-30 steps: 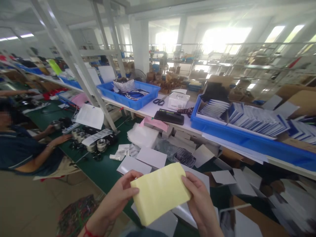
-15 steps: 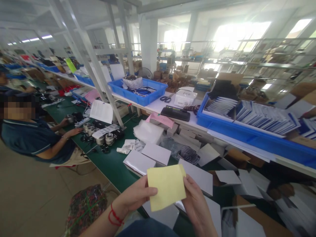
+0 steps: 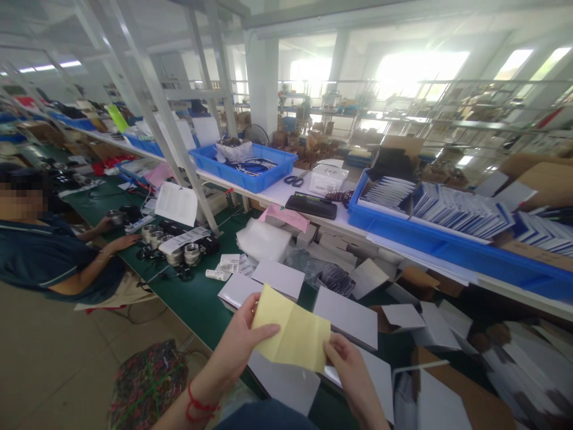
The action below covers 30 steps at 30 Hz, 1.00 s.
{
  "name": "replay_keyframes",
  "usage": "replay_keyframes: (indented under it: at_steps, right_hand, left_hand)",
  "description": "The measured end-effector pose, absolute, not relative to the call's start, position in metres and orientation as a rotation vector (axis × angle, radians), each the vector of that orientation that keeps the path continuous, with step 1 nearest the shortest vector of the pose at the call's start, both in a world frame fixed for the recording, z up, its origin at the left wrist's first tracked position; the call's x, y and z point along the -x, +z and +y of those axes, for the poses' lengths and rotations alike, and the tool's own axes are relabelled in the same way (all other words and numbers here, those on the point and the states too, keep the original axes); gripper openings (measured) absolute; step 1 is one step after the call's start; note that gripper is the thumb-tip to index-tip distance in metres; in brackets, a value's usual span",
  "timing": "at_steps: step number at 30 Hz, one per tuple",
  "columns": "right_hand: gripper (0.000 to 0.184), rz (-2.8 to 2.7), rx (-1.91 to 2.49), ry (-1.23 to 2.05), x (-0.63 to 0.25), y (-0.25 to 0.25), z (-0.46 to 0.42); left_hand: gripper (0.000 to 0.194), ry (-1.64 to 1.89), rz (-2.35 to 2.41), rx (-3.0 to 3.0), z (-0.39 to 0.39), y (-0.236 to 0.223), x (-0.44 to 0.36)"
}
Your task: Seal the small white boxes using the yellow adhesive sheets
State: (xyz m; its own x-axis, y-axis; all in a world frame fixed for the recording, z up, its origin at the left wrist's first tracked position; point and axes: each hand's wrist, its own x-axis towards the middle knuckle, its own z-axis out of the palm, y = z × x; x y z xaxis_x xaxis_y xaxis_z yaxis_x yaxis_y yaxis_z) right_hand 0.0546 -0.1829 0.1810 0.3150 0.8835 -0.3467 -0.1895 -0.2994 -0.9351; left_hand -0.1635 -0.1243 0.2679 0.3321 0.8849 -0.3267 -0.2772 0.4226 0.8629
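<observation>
A creased sheet of yellow paper (image 3: 293,331) is held up in front of me, above several white boxes. My left hand (image 3: 250,328) grips its left side, thumb on the face and fingers behind. On the other side, my right hand (image 3: 344,355) pinches the lower right edge between thumb and fingers. A vertical crease runs down the sheet. Just beyond it lie a white box (image 3: 278,278) and another white box (image 3: 347,313), partly behind the paper.
Beside me on the left, a co-worker (image 3: 67,257) sits at the green table (image 3: 192,304) near several silver-and-black metal parts (image 3: 191,254). Above the table, a shelf bears a blue tray of cables (image 3: 250,179) and a long blue bin (image 3: 447,248) of white-and-blue packets.
The yellow paper has opened out wider along its crease and tilted down to the right. My right hand has moved lower on its edge. My view has turned slightly right.
</observation>
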Motion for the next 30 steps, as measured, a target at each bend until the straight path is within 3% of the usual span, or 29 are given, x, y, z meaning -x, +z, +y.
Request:
replay_keyframes:
  at_steps: [4,8,13,18,22,28,30]
  right_hand:
    - [0.053,-0.882,1.559,0.798,-0.051,0.213,-0.184]
    - [0.032,-1.084,1.353,1.124,-0.037,0.251,-0.186]
    - [0.034,-0.877,1.288,1.282,-0.024,0.255,-0.189]
    - [0.034,-0.596,1.141,1.492,-0.015,0.251,-0.198]
    - [0.029,-0.651,1.138,1.492,-0.013,0.252,-0.202]
    - [0.021,-0.789,1.139,1.306,-0.014,0.255,-0.203]
    - [0.03,-0.749,1.151,1.254,-0.014,0.255,-0.203]
  left_hand:
    - [0.055,0.661,1.005,-1.175,-0.129,0.284,0.162]
    - [0.057,0.584,1.062,-1.487,-0.14,0.293,0.154]
    - [0.07,0.758,0.984,-1.242,-0.147,0.288,0.158]
    - [0.038,0.799,1.036,-1.509,-0.147,0.299,0.168]
    - [0.045,0.74,1.049,-1.788,-0.147,0.304,0.165]
    - [0.015,0.706,1.033,-1.743,-0.15,0.296,0.158]
    - [0.012,0.69,1.022,-1.721,-0.151,0.299,0.156]
